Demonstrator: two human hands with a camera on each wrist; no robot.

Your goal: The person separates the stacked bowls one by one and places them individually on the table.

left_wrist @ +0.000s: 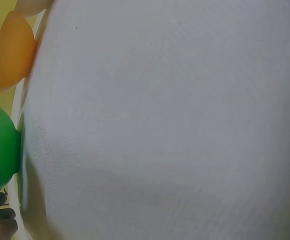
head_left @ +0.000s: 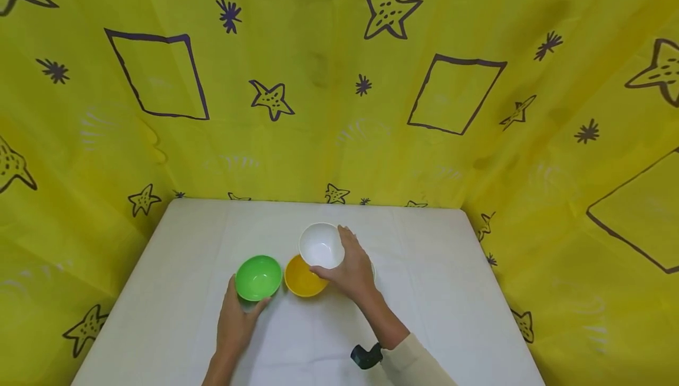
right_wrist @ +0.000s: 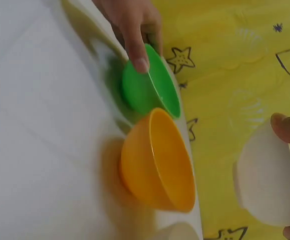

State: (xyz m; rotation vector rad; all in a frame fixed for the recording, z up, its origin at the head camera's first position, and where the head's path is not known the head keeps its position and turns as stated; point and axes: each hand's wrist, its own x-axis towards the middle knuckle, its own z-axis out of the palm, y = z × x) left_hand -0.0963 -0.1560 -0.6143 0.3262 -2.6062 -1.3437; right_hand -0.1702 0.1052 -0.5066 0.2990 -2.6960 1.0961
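Note:
A green bowl [head_left: 258, 278] is gripped at its near-left side by my left hand [head_left: 233, 322], thumb at the near rim and fingers round the outside. It stands upright, its base at the table in the left wrist view. My right hand [head_left: 354, 268] holds a white bowl [head_left: 320, 244] between thumb and fingers, raised well above the table. Between the two hands an orange bowl [head_left: 303, 281] sits on the table, right of the green one; the white bowl overlaps its far edge in the head view. Beside it, another pale bowl [right_wrist: 177, 233] is mostly hidden by my right hand.
A white cloth covers the table [head_left: 424, 292]. Yellow curtains [head_left: 318, 156] with drawn stars and frames close off the back and both sides. A black device [head_left: 366, 356] is on my right wrist by the sleeve.

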